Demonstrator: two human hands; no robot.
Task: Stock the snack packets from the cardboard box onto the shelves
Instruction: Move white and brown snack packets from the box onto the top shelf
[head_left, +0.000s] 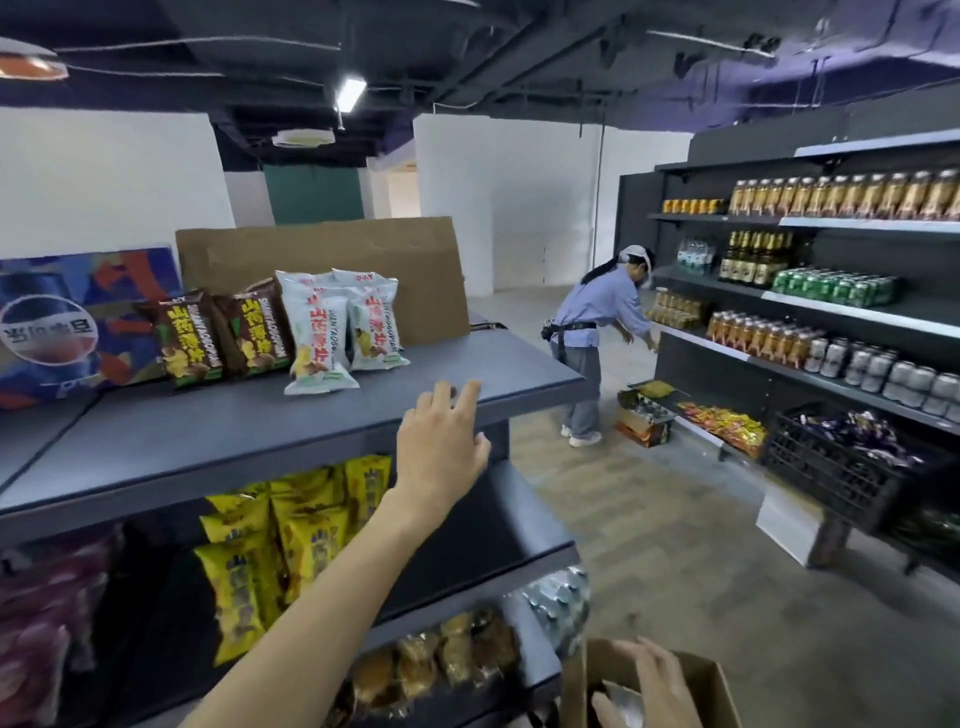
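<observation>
1. Right hand (657, 686) sits in the cardboard box (711, 680) at bottom edge, fingers spread over a blurred silvery packet.
2. Left hand (441, 441) reaches the top shelf (218, 441) front edge, fingers loosely spread, holding nothing.
3. Bare shelf room lies ahead of it.
4. Beyond, white packets (332, 332) and brown packets (223, 332) stand upright, long axis vertical.

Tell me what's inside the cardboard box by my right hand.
The right hand reaches into the cardboard box; one silvery packet shows beneath it. The hand and box walls hide the rest.

Matt grey metal top shelf (249, 441); glossy plastic snack packets (317, 332); rough brown cardboard box (711, 686), dull.
</observation>
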